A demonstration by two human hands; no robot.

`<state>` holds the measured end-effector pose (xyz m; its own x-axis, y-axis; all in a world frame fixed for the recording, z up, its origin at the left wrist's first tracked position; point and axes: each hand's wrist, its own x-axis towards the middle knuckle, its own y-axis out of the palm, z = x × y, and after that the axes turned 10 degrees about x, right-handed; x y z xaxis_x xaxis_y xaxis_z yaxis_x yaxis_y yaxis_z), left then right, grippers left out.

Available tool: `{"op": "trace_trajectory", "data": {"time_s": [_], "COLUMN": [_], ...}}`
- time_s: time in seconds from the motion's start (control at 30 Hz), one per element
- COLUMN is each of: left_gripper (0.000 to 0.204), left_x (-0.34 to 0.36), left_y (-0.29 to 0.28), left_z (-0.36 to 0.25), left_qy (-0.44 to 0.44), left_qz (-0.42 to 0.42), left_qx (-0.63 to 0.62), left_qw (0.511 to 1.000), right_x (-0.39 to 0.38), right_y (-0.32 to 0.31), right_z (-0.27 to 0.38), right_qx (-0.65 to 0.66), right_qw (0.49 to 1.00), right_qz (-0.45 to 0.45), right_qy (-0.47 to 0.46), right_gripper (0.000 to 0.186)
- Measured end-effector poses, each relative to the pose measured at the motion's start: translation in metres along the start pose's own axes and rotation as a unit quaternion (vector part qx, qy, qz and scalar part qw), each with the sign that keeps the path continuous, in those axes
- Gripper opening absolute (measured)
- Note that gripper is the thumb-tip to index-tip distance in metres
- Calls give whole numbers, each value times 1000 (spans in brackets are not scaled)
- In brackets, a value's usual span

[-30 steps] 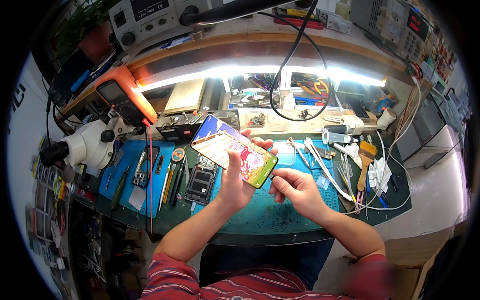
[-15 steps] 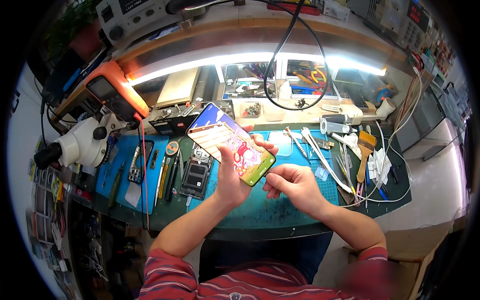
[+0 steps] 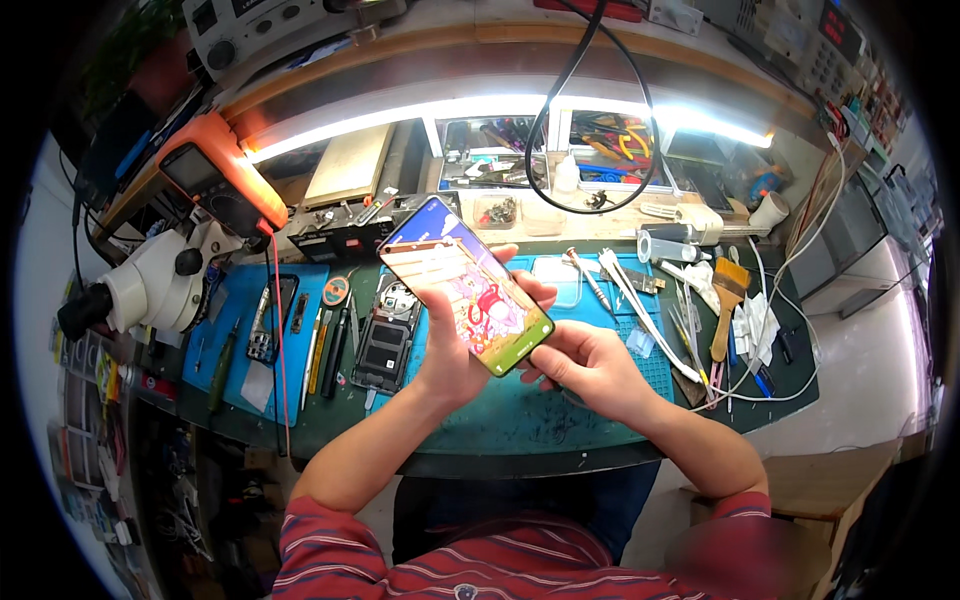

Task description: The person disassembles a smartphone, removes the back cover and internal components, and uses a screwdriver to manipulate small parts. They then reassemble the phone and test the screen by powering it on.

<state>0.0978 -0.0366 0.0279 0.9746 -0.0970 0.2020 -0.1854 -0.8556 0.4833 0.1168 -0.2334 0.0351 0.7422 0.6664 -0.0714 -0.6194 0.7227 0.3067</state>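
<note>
A smartphone [image 3: 470,285] with a bright, colourful lit screen is held tilted over the work mat. My left hand [image 3: 448,350] is closed around it, thumb along the near side and fingertips on the far side. At the phone's lower right end, my right hand [image 3: 592,368] has its thumb and fingers bent together against the bottom edge. Its fingertips are partly behind the phone, so whatever they pinch there is hidden. Left of the hands, an opened phone body [image 3: 388,335] lies on the mat.
Left are a phone frame [image 3: 272,318], a white microscope [image 3: 150,285] and an orange multimeter [image 3: 222,180]. Right lie white tweezers [image 3: 640,305], a brush [image 3: 730,300] and cables. A black cable loop [image 3: 533,150] hangs overhead. Tool trays [image 3: 495,155] stand behind.
The right hand has moved slightly left and up, its fingers now tucked further behind the phone's bottom edge. The left hand still holds the phone, which has shifted a little.
</note>
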Motion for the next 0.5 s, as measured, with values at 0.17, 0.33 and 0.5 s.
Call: {"op": "trace_trajectory", "data": {"time_s": [0.17, 0.33, 0.5], "left_gripper": [116, 110, 110], "left_x": [-1, -5, -8], "left_y": [-5, -4, -1], "left_z": [5, 5, 11], "left_qy": [-25, -27, -41], "left_qz": [38, 82, 85], "left_qx": [28, 42, 41], "left_qw": [999, 995, 995], "right_x": [2, -1, -3], "right_y": [-8, -9, -6], "right_z": [1, 2, 1], "right_qx": [-39, -34, -47], "right_qw": [997, 997, 995], "right_qz": [-35, -28, -26], "right_qy": [-63, -62, -82], "right_gripper": [38, 39, 38]}}
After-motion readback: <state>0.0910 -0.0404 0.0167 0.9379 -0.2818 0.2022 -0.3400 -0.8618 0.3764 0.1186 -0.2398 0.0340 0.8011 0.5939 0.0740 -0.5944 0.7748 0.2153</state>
